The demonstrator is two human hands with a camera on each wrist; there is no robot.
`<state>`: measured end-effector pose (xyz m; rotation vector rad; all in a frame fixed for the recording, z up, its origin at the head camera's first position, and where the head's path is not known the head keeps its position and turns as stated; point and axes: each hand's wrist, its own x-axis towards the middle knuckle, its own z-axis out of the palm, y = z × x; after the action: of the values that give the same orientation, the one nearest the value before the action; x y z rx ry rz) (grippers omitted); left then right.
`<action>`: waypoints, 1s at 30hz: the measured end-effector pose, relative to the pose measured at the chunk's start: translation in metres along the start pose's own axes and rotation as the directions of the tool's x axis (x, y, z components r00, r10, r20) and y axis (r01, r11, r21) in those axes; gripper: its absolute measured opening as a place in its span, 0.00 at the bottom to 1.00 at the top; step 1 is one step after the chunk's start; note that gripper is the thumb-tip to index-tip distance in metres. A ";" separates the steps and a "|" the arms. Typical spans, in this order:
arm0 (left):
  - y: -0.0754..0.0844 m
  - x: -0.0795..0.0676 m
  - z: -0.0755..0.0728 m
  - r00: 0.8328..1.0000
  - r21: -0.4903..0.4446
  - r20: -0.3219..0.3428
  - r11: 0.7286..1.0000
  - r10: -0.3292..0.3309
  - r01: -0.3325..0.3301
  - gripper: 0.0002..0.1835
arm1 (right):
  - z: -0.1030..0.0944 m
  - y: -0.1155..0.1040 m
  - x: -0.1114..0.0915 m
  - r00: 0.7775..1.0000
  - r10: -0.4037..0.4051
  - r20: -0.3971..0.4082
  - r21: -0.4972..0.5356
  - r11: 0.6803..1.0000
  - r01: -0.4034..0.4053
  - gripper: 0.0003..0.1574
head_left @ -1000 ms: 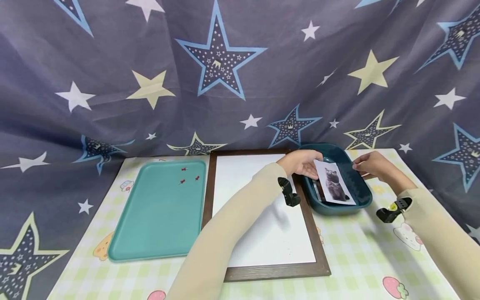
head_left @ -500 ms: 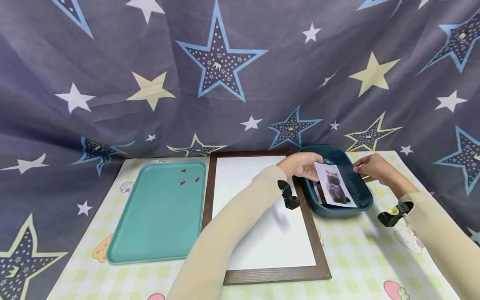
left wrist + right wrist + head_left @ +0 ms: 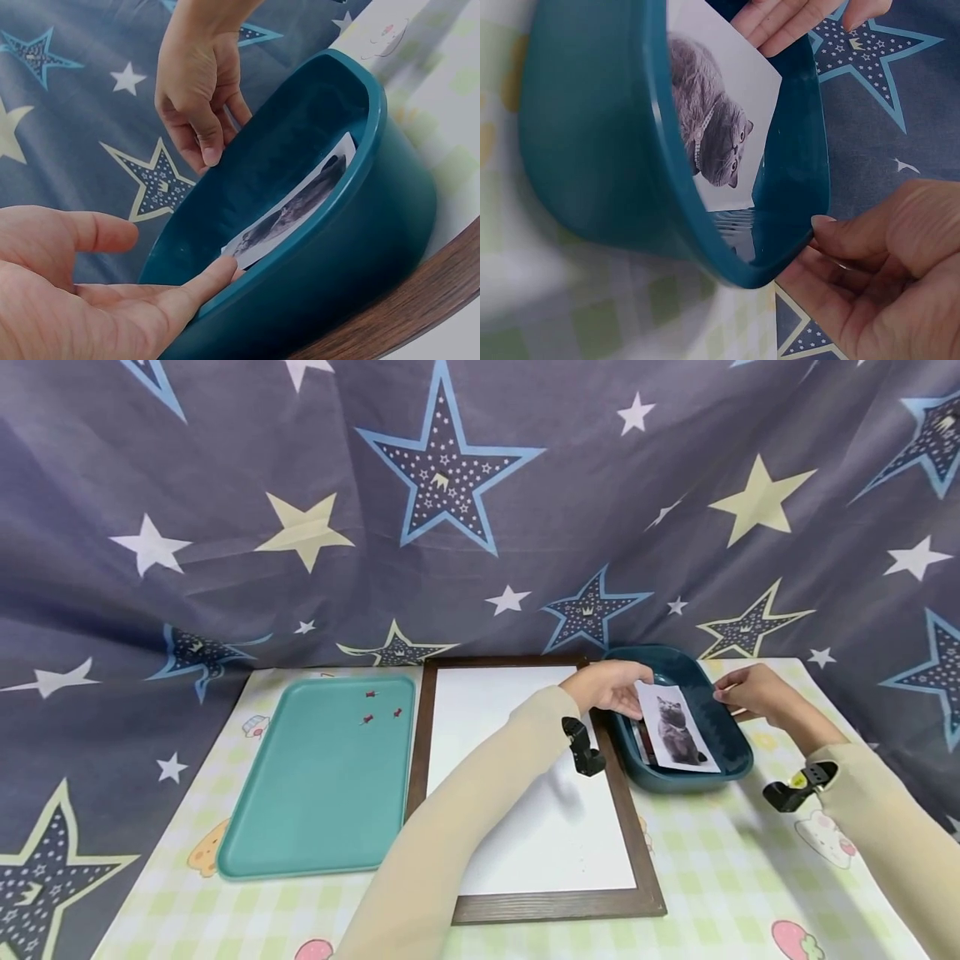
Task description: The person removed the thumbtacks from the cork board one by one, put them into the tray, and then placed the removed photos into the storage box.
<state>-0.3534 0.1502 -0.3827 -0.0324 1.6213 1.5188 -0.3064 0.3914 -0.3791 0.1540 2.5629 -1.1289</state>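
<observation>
A printed photo of a grey cat leans inside a dark teal plastic basin, on top of other pictures mostly hidden beneath it. My left hand reaches over the basin's left rim. Its fingers are extended at the photo's edge, and the thumb stands apart from them in the left wrist view. At the opposite side, my right hand pinches the basin's rim between thumb and fingers, clear in the right wrist view. The left fingertips are partly hidden behind the photo.
A brown-framed white board lies left of the basin, under my left forearm. Farther left is a turquoise tray holding several red push pins near its upper right. A star-patterned cloth hangs behind the checked tablecloth.
The head view has shifted slightly. Both hands keep their places at the basin, and the cat photo stays leaning in it.
</observation>
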 end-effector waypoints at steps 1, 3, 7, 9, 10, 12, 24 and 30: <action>0.000 0.000 0.000 1.000 0.007 0.003 1.000 -0.002 0.002 0.32 | 0.001 0.000 0.000 1.000 -0.001 -0.002 0.002 1.000 0.001 0.28; 0.000 0.002 -0.002 1.000 0.014 0.003 1.000 -0.008 0.008 0.32 | 0.002 0.000 0.002 1.000 0.000 -0.004 0.004 1.000 0.000 0.28; 0.001 0.005 -0.005 1.000 0.026 -0.006 0.999 -0.020 0.020 0.32 | 0.004 -0.002 0.005 1.000 -0.004 -0.009 -0.002 1.000 0.004 0.27; 0.002 0.006 -0.006 1.000 0.026 -0.010 0.999 -0.022 0.023 0.32 | 0.004 -0.003 0.006 1.000 -0.007 -0.010 -0.005 1.000 0.007 0.27; 0.002 0.006 -0.006 1.000 0.027 -0.012 0.999 -0.023 0.023 0.32 | 0.004 -0.003 0.007 1.000 -0.008 -0.010 -0.003 1.000 0.008 0.27; 0.002 0.006 -0.006 1.000 0.021 -0.016 1.000 -0.021 0.022 0.32 | 0.003 -0.003 0.007 1.000 -0.005 -0.008 -0.003 1.000 0.005 0.27; 0.000 0.009 -0.002 1.000 0.035 -0.019 0.999 0.010 -0.010 0.32 | 0.000 0.001 0.006 1.000 0.013 0.019 0.006 1.000 -0.013 0.27; 0.002 0.010 -0.003 1.000 0.027 -0.023 1.000 0.006 -0.006 0.33 | -0.001 0.000 0.009 1.000 0.003 0.026 0.007 1.000 -0.003 0.27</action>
<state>-0.3623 0.1531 -0.3872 -0.0304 1.6615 1.5057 -0.3149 0.3923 -0.3817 0.1441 2.5357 -1.1315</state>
